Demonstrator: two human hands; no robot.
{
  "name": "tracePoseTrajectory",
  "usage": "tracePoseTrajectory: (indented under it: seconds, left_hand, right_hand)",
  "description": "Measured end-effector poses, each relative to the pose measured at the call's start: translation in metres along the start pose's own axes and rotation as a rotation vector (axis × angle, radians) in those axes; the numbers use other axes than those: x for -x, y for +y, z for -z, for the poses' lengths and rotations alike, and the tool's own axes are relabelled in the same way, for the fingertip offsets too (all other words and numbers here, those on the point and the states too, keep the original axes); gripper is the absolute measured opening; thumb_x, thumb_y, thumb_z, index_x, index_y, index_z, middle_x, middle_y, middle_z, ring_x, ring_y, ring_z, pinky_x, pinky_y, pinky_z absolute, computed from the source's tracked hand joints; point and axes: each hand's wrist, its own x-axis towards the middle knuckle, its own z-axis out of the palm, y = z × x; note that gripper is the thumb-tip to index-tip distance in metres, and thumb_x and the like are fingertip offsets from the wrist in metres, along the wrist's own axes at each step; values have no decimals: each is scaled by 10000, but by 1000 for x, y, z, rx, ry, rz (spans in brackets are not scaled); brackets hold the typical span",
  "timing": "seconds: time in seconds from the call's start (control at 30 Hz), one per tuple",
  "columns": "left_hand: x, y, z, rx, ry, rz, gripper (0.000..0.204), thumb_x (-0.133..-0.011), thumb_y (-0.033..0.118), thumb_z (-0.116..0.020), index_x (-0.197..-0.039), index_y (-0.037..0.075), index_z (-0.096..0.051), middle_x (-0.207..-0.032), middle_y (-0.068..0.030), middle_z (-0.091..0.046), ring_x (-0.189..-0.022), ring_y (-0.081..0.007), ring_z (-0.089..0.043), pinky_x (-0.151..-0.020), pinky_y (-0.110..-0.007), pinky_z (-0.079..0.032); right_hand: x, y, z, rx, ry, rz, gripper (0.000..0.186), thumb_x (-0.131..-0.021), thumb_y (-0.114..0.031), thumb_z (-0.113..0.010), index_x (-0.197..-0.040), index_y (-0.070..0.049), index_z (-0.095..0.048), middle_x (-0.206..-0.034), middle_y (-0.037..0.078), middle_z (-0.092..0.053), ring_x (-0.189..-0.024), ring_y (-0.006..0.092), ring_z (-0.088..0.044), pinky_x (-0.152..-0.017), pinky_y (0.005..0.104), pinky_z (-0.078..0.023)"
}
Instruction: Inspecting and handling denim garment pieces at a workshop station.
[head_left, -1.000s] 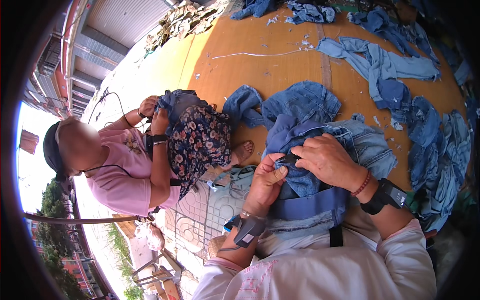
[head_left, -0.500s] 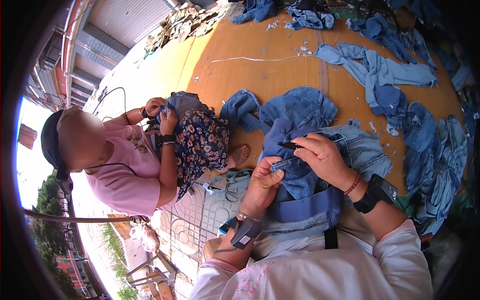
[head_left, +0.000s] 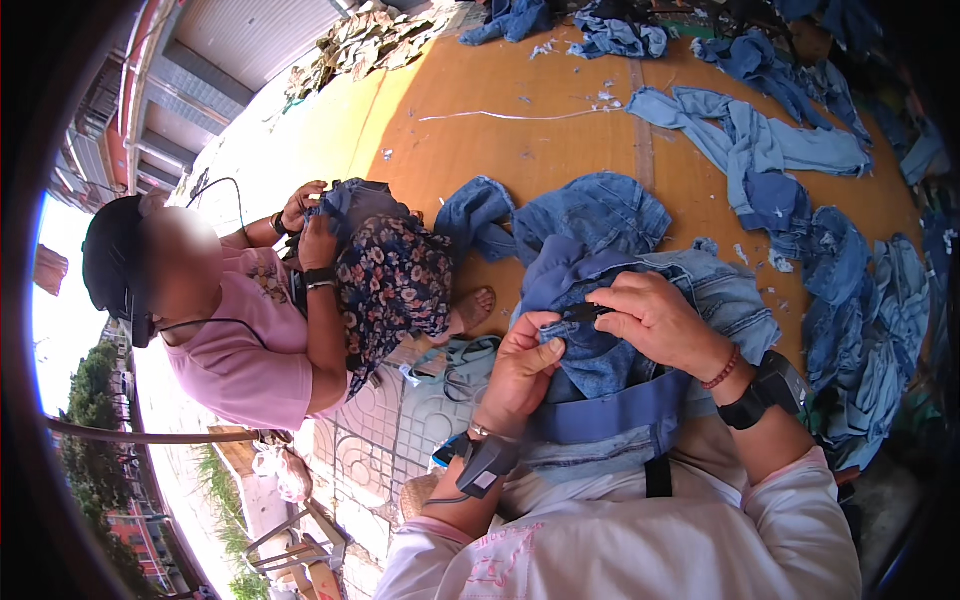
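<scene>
A pair of blue jeans lies bunched across my lap, a smooth blue band of cloth showing in front. My left hand pinches a folded denim edge between thumb and fingers. Closed around small black thread snips is my right hand. The pointed end of the snips rests at the denim edge, close beside my left fingertips. My fingers partly cover the handle, and whether the blades meet the cloth or a thread is too small to tell.
On my left a person in a pink top handles dark denim. Blue jeans lie just ahead on the orange-brown mat, and a light-blue pair beyond. More denim is heaped at right. A wooden frame stands lower left.
My right hand has brought the snips down from above the cloth to the edge by my left fingers. My left hand stays pinched on the denim. The person at left has turned the head slightly.
</scene>
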Motion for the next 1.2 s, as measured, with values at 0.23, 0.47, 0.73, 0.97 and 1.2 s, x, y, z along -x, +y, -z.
tracePoseTrajectory:
  seconds: [0.23,0.47,0.73,0.97,1.2]
  left_hand:
    - [2,2,-5,-88,-11,-47,236,-822,-16,-618,-1046,43,-572,-854,1,-610,-698,-44,-515,-628,-168,-412]
    - [4,4,-7,-140,-64,-80,231,-818,-58,-594,-1042,-8,-566,-974,-49,-624,-846,-85,-562,-758,-211,-449]
    - [4,1,1,-157,-65,-97,260,-809,-87,-586,-1057,-12,-562,-994,-58,-620,-880,-95,-564,-795,-221,-452]
    - [5,1,-1,-193,-54,-103,262,-810,-91,-583,-1057,-6,-563,-980,-34,-609,-879,-86,-557,-795,-218,-452]
    - [6,0,-5,-201,-61,-112,266,-815,-98,-568,-1057,14,-560,-997,-25,-597,-908,-83,-545,-814,-217,-439]
  right_hand:
    - [-4,-12,-1,83,-60,23,207,-768,-179,-663,-940,-66,-635,-748,53,-558,-743,235,-548,-717,350,-387]
    - [-5,-14,-4,159,-101,66,185,-775,-188,-656,-919,-74,-633,-732,43,-544,-736,221,-540,-704,341,-373]
    - [-6,-19,-4,230,-124,98,176,-765,-180,-659,-909,-87,-621,-712,36,-522,-735,210,-538,-688,343,-363]
    - [-9,-20,-5,263,-104,137,152,-753,-155,-667,-882,-88,-622,-699,34,-522,-712,211,-535,-671,344,-362]
    - [-4,-15,-2,-188,238,-273,166,-790,-108,-657,-905,9,-632,-736,84,-584,-651,221,-570,-602,330,-441]
